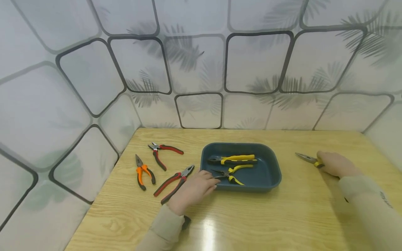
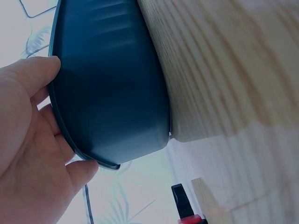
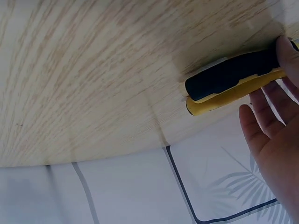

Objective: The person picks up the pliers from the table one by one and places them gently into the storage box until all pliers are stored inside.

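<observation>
A dark blue rectangular tray [image 1: 273,186] stands on the wooden table. My left hand [image 1: 195,188] grips its front-left rim; in the left wrist view the thumb [image 2: 44,70] lies at the rim while other fingers reach behind it. Inside are two yellow-and-black pliers: one [image 1: 240,160] closed at the back, the other [image 1: 232,172] spread, its tips close to my left fingertips. Off to the right, my right hand [image 1: 336,164] holds long-nose pliers [image 1: 306,158], nose pointing left. Their yellow-and-black handles [image 3: 233,77] show between thumb and fingers in the right wrist view.
Left of the tray lie red-and-black diagonal cutters [image 1: 160,150], orange-and-black long-nose pliers [image 1: 142,170] and red-and-black combination pliers [image 1: 180,177], partly behind my left hand. A patterned fabric wall [image 1: 201,80] rises behind the table [image 1: 251,223].
</observation>
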The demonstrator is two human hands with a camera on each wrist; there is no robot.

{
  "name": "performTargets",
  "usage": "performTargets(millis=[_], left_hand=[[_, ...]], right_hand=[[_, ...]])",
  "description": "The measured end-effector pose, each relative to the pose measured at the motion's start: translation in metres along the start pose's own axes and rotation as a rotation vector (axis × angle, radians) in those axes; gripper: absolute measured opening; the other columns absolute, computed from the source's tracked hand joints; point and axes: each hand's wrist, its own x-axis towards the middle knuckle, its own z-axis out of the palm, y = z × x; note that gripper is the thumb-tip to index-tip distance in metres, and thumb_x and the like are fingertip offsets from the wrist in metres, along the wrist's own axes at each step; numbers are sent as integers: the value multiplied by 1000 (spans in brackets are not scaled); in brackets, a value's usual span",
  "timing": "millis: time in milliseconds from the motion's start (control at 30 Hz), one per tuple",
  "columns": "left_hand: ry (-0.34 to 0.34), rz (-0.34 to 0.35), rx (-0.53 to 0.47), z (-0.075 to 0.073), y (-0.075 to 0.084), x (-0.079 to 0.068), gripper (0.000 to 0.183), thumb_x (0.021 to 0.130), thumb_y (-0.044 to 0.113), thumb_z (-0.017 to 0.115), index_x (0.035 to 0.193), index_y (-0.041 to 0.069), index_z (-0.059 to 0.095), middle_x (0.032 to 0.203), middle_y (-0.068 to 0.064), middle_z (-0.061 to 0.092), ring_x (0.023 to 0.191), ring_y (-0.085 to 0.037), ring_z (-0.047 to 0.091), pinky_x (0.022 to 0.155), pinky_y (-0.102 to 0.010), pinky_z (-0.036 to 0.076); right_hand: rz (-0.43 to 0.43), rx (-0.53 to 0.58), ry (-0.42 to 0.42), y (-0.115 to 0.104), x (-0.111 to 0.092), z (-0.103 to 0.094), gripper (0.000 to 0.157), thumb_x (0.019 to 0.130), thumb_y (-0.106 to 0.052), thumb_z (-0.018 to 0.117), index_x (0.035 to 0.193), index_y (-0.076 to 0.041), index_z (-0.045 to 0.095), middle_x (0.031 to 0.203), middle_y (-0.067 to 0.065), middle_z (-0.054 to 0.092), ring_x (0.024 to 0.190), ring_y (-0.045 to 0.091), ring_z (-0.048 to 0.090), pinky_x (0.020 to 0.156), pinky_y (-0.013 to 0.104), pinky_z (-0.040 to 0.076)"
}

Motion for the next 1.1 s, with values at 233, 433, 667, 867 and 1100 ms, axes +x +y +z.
performTargets(millis=[233, 433, 667, 867, 1100], left_hand=[[14, 2, -27, 1, 0, -1, 24, 91, 22, 50, 110, 13, 63, 101, 1, 61, 99, -17, 49, 91, -33, 38], [39, 19, -14, 1, 0, -1, 23, 91, 21, 51, 108, 12, 64, 99, 0, 61, 97, -17, 50, 89, -34, 39], [-24, -16, -5, 0, 1, -2, 25, 92, 24, 49, 111, 15, 62, 102, 2, 61, 100, -16, 49, 91, -31, 38], [-11, -7, 14, -1, 0, -1, 25, 91, 23, 50, 111, 14, 62, 102, 1, 61, 99, -16, 50, 89, -29, 39], [-7, -10, 1, 0, -1, 0, 25, 92, 24, 49, 111, 15, 62, 102, 1, 61, 99, -16, 50, 93, -38, 37]], right_hand=[[13, 96, -30, 3, -4, 1, 23, 79, -9, 64, 77, -6, 41, 68, 1, 42, 59, 16, 38, 51, 28, 32], [9, 127, -26, 4, -5, 2, 19, 78, -9, 64, 79, -2, 46, 71, 2, 48, 61, 17, 41, 52, 29, 36], [-31, 107, 68, -9, -2, 5, 23, 77, -8, 66, 73, -7, 43, 64, -1, 39, 58, 14, 36, 50, 28, 30], [-65, 53, 120, -22, 6, -9, 23, 76, -11, 68, 74, -8, 45, 68, -1, 45, 59, 15, 39, 51, 30, 34], [-134, 19, 185, -47, 7, -28, 19, 75, -9, 69, 79, -8, 50, 74, 0, 52, 66, 17, 52, 57, 38, 44]])
